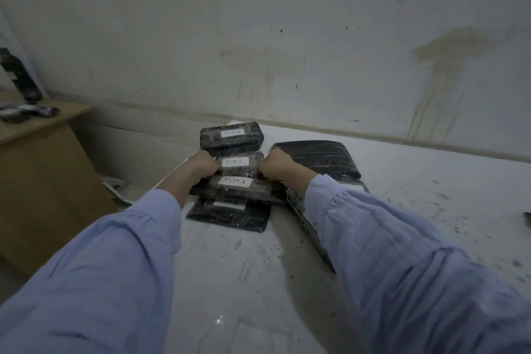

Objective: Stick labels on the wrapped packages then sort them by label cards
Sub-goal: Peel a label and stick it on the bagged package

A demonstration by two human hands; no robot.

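A row of black wrapped packages with white labels runs away from me on the white table (431,181). Farthest is the package marked TIM B (231,137). Behind my fists lies the package marked TIM C (238,165). My left hand (203,164) and my right hand (277,164) grip the two ends of the package marked TIM A (236,185), which lies over a flatter labelled package (228,213) nearest me. A larger black package without a visible label (319,158) sits to the right.
A brown cabinet (43,158) stands left of the table, with dark wrapped items (27,110) on top. A stained wall (287,37) runs close behind the table. A dark flat item (309,227) lies partly under my right sleeve. Crumpled clear plastic (244,333) lies near me.
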